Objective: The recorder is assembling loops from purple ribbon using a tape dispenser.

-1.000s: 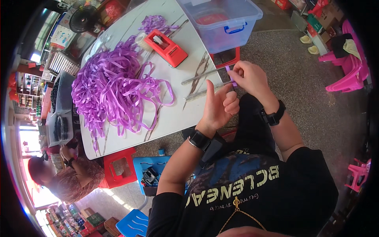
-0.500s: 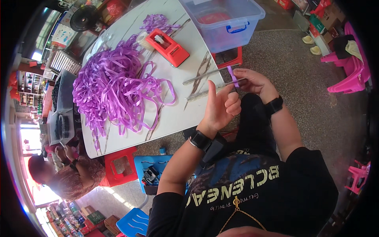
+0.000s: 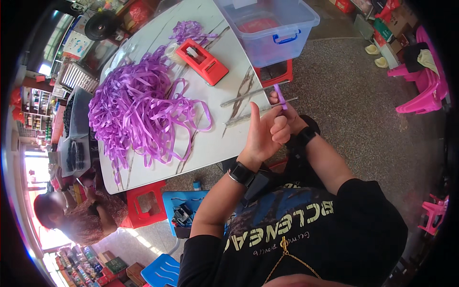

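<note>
Here's the narrow purple ribbon strip [image 3: 279, 97], crossing two slim grey metal rods [image 3: 248, 95] at the left hand's [image 3: 267, 128] one o'clock. Left fingers curl, thumb up; right hand [image 3: 291, 118] part-hidden; can't tell either's grip. Ribbon's twelve: clear, blue-handled plastic tub [image 3: 260, 51], red showing through.

Clear plastic tub [image 3: 275, 50] at 1 o'clock; black fan [image 3: 99, 26] between 10 and 11. Pink chairs [image 3: 415, 103] between 2 and 3. Co-worker [image 3: 88, 220] near 8 o'clock, blue chair [image 3: 160, 270] at 7.
</note>
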The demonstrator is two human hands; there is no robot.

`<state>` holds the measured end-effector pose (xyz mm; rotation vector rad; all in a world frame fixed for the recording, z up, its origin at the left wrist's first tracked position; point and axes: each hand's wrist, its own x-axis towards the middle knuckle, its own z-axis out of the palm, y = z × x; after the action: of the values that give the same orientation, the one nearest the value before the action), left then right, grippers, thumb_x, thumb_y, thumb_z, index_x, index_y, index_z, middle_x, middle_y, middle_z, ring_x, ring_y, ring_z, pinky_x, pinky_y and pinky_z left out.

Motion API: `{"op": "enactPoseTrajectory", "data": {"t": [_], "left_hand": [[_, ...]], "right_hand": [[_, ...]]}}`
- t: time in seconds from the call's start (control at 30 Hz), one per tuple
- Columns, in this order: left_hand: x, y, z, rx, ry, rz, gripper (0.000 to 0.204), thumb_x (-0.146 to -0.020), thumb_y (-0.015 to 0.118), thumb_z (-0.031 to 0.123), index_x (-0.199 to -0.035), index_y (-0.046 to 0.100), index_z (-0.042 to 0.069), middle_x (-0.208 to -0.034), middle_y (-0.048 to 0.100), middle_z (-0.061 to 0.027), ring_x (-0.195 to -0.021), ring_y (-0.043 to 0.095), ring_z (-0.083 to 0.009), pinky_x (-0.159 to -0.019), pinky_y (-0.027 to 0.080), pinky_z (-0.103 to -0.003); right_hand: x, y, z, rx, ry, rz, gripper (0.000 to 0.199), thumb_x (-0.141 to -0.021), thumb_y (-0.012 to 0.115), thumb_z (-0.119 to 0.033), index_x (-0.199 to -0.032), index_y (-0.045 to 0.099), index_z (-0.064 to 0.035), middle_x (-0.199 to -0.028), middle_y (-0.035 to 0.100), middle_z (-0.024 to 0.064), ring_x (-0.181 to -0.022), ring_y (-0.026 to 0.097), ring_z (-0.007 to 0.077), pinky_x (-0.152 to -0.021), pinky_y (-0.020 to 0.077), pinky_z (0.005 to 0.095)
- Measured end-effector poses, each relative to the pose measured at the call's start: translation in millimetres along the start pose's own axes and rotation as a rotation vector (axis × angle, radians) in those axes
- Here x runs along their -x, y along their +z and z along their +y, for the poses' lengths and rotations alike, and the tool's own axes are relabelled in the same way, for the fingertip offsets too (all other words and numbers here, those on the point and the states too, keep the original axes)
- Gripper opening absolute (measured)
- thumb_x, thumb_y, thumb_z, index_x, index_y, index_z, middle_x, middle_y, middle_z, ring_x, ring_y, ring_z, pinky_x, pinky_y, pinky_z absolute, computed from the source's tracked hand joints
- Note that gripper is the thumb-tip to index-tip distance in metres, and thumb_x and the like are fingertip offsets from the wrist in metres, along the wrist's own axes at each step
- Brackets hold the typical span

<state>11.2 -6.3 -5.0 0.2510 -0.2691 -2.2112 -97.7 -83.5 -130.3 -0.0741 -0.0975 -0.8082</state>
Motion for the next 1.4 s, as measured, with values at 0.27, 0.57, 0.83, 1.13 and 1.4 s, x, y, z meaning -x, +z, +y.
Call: {"op": "enactPoseTrajectory", "data": {"t": [0.27,0.57,0.83,1.13,1.4], "left_hand": [[1,1,1,-0.013,0.015,0.017,0.079,-0.081,0.023,0.069,-0.118,0.039,0.000,-0.056,0.025,0.0046,-0.047,0.027,-0.0066,-0.047,0.025,-0.021],[1,10,-7,-0.227,-0.054,0.108,0.068,-0.087,0.024,0.060,-0.119,0.042,0.003,-0.058,0.030,0.0023,-0.051,0.032,-0.0095,-0.048,0.027,-0.021],[9,31,-3,-0.654,-0.116,0.163,0.044,-0.093,0.035,0.039,-0.120,0.043,0.005,-0.061,0.039,0.0023,-0.054,0.038,-0.0092,-0.049,0.030,-0.021],[21,55,35,-1.016,0.236,0.233,0.029,-0.092,0.046,0.023,-0.111,0.050,0.002,-0.061,0.040,0.0055,-0.054,0.038,-0.0037,-0.050,0.028,-0.017],[48,55,47,-1.020,0.262,0.256,0.028,-0.091,0.047,0.022,-0.110,0.051,0.001,-0.061,0.041,0.0056,-0.055,0.038,-0.0028,-0.050,0.028,-0.018]], "right_hand": [[3,24,-19,0.407,0.066,0.231,0.016,-0.087,0.051,-0.015,-0.102,0.051,-0.0100,-0.086,0.055,-0.0002,-0.084,0.054,0.0119,-0.075,0.0452,0.0250],[9,86,-46,0.478,0.252,0.215,0.032,-0.092,0.043,-0.028,-0.109,0.051,-0.0016,-0.083,0.056,0.0015,-0.088,0.054,0.0157,-0.079,0.0448,0.0298],[13,85,-57,0.547,0.308,0.238,0.021,-0.089,0.050,-0.025,-0.098,0.053,-0.0062,-0.077,0.055,-0.0016,-0.084,0.054,0.0146,-0.079,0.0445,0.0311],[13,84,-57,0.460,0.314,0.254,0.015,-0.088,0.050,-0.021,-0.095,0.055,-0.0086,-0.072,0.055,-0.0038,-0.080,0.055,0.0125,-0.077,0.0436,0.0331],[15,89,-59,0.514,0.275,0.302,0.017,-0.089,0.049,-0.022,-0.091,0.054,-0.0070,-0.070,0.056,-0.0029,-0.078,0.057,0.0139,-0.073,0.0457,0.0339]]}}
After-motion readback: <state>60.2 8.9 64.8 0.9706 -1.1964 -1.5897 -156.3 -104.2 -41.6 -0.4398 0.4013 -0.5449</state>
